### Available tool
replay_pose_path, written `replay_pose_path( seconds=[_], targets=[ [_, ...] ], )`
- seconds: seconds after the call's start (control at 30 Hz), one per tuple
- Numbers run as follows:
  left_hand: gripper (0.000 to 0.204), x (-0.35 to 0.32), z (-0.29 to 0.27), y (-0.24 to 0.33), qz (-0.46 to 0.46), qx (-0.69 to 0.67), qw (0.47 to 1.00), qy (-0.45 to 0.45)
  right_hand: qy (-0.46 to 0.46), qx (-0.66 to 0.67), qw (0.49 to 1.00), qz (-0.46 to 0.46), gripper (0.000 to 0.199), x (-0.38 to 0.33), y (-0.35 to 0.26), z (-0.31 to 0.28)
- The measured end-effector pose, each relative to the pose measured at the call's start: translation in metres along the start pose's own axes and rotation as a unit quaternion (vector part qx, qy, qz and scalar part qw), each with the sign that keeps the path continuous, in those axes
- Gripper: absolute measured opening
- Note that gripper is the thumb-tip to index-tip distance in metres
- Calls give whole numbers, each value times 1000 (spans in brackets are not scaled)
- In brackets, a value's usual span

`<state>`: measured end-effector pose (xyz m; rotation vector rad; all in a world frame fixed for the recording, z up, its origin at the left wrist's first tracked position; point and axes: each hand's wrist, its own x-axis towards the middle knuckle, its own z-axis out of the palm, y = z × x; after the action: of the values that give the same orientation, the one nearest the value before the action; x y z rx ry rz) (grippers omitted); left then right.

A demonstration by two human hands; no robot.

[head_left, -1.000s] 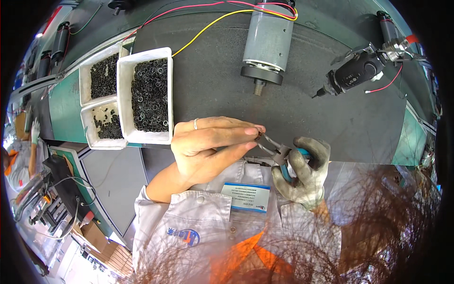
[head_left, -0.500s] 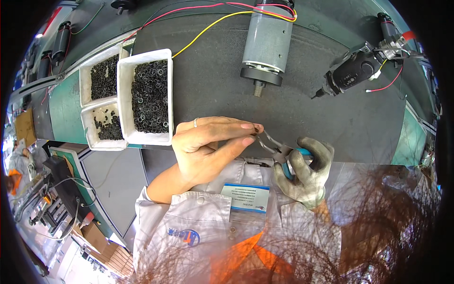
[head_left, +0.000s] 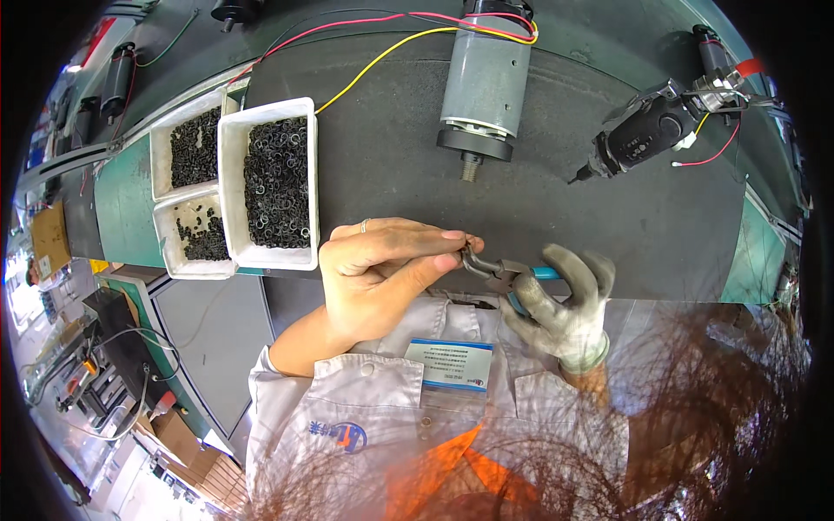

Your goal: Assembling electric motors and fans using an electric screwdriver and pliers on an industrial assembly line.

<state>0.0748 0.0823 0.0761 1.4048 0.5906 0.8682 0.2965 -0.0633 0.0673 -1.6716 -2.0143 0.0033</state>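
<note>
My left hand (head_left: pixel 373 273), bare with a ring on one finger, pinches thumb and fingertips together. What lies in that pinch is too small and hidden to make out. My right hand (head_left: pixel 569 308) wears a grey-white glove and grips bent-nose pliers (head_left: pixel 504 273) with teal handles. Their curved jaws meet the left fingertips and look nearly closed. Beyond my hands, a grey cylindrical motor (head_left: pixel 482 82) lies on the dark mat, its threaded shaft toward me.
Left of my hands, a white bin (head_left: pixel 313 200) holds dark rings; beside it, two smaller bins (head_left: pixel 159 156) (head_left: pixel 168 247) hold small black parts. A black power screwdriver (head_left: pixel 647 135) is at the right. Red and yellow wires (head_left: pixel 382 62) trail from the motor.
The pliers' jaws have come closer together at the left fingertips, and the gloved fingers have shifted on the handles. My left hand stays nearly in place. The motor appears slightly lower-left in view.
</note>
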Motion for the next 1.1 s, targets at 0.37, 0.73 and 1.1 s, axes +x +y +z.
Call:
replay_pose_path(
  seconds=[0.37, 0.73, 1.1],
  targets=[
    [70, 153, 21, -12, 207, 542, 814, 30, 85, 220, 957, 167, 85, -25, 18, 14],
    [95, 231, 14, -45, -42, 457, 887, -55, 157, 429, 840, 293, 90, -40, 31, 4],
    [71, 95, -7, 32, 411, 203, 883, -99, 30, 178, 982, 53, 67, 16, 34, -114]
  ],
)
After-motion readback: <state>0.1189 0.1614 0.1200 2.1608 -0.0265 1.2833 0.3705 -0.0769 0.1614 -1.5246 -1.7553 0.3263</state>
